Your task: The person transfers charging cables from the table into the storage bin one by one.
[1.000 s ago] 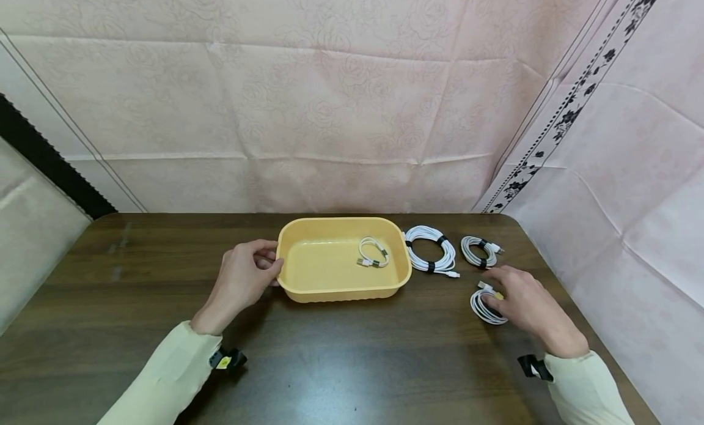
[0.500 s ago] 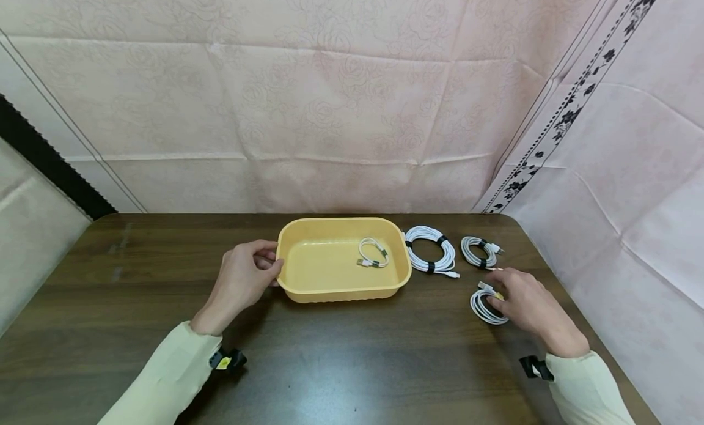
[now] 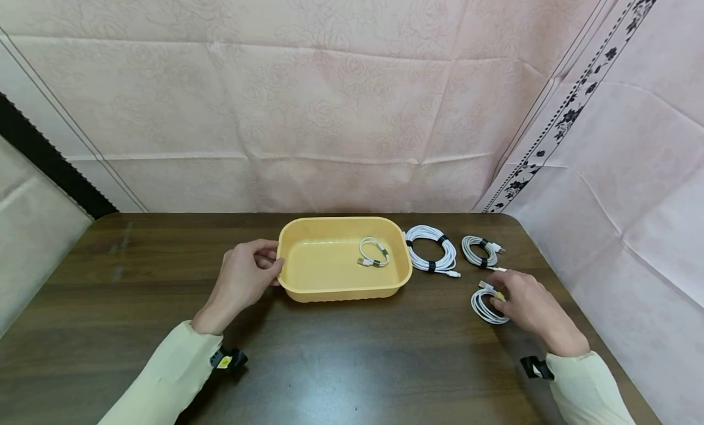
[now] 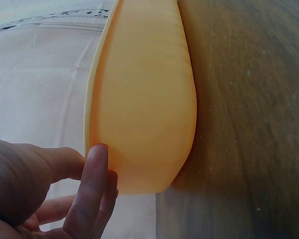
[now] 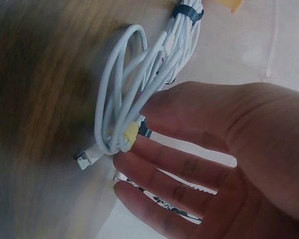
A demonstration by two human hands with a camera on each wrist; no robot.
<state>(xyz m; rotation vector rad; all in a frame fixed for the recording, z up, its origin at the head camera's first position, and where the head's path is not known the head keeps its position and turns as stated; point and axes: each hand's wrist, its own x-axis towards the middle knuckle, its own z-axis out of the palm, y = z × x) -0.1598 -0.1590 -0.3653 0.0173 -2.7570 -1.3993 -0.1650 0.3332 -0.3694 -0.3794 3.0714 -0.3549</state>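
Note:
At the left end of a yellow plastic basin point(image 3: 319, 296), my left hand point(image 3: 239, 281) grips the rim between thumb and fingers, as the left wrist view also shows. A small coiled white USB cable point(image 3: 374, 254) lies inside the basin, toward its right side. Over on the right, my right hand point(image 3: 528, 303) pinches a coiled white charging cable point(image 3: 484, 309) at its yellow tie point(image 5: 131, 135). That cable's USB plug point(image 5: 87, 158) sticks out past the fingers in the right wrist view.
A large white cable coil point(image 3: 429, 249) with black straps lies against the basin's right end. Farther right is a smaller strapped coil point(image 3: 478, 252), just beyond my right hand. The brown wooden table point(image 3: 330, 370) meets a patterned cloth backdrop point(image 3: 330, 119) behind and at the right.
My right hand's fingers have shifted slightly at the cable, and more of a white cable end shows beside its knuckles. The left hand and the basin stay put.

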